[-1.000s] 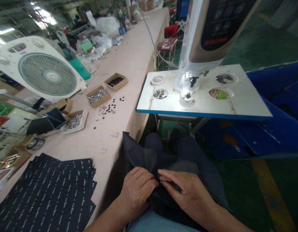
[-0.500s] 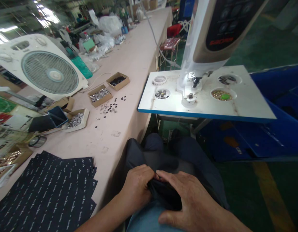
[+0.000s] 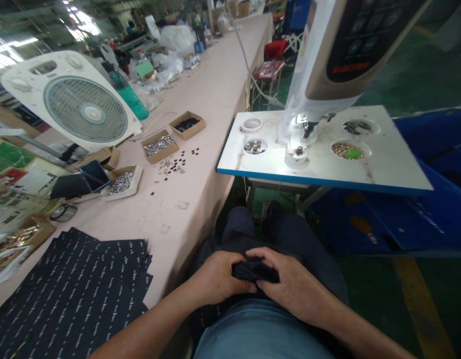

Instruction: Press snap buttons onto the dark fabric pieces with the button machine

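Note:
Dark fabric lies bunched in my lap, gathered between both hands. My left hand is closed around its left side, thumb below and fingers above. From the right, my right hand grips the same fabric, its thumb near the left thumb. Folds hide some of the fingertips. Beside my left forearm, a stack of dark printed fabric pieces rests on the table. Ahead of my knees stands a press machine with a white top edged in blue.
Small boxes of metal parts and black parts stand on the table, with loose pieces scattered nearby. A white box fan leans behind them. Wells in the machine top hold small parts. Blue bins sit under it at right.
Both hands have shifted slightly, and the fabric is now gathered into a tighter bunch. My right thumb has come up onto the cloth. The camera view has moved a little.

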Available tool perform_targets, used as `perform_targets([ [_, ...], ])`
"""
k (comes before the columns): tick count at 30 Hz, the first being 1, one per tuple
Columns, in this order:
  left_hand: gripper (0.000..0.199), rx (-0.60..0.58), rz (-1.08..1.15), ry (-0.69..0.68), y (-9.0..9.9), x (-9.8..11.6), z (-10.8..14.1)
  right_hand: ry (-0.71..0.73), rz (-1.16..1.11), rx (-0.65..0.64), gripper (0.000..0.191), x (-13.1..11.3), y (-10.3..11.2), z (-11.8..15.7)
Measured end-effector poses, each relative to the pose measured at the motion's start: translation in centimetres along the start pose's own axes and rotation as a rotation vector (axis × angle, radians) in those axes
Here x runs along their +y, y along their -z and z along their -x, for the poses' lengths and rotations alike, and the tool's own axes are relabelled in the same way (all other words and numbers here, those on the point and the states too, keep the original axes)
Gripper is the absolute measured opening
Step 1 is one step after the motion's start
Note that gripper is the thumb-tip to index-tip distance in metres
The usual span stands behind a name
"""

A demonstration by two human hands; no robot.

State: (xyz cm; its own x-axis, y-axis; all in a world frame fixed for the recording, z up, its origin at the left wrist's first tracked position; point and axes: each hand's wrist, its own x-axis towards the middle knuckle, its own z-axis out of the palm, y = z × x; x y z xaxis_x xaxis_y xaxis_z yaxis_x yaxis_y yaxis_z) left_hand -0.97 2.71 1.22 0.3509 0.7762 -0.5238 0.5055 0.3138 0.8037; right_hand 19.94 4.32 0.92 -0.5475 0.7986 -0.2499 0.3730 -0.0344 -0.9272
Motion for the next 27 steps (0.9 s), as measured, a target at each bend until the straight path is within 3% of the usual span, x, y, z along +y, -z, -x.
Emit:
perform_targets([
  [6,0.03,-0.165,0.153,0.018,0.8,0.4,0.0,-0.085,-0.169,-0.114,0.048,-0.4,1.0,-0.4],
  [14,0.028,-0.186,0.245,0.08,0.2,0.3,0.0,-0.145,-0.222,-0.153,0.045,1.0,1.6,-0.6],
  [27,0.041,-0.166,0.636,0.131,-0.5,0.1,-0.2,-0.232,-0.671,-0.241,0.045,2.1,2.1,-2.0],
])
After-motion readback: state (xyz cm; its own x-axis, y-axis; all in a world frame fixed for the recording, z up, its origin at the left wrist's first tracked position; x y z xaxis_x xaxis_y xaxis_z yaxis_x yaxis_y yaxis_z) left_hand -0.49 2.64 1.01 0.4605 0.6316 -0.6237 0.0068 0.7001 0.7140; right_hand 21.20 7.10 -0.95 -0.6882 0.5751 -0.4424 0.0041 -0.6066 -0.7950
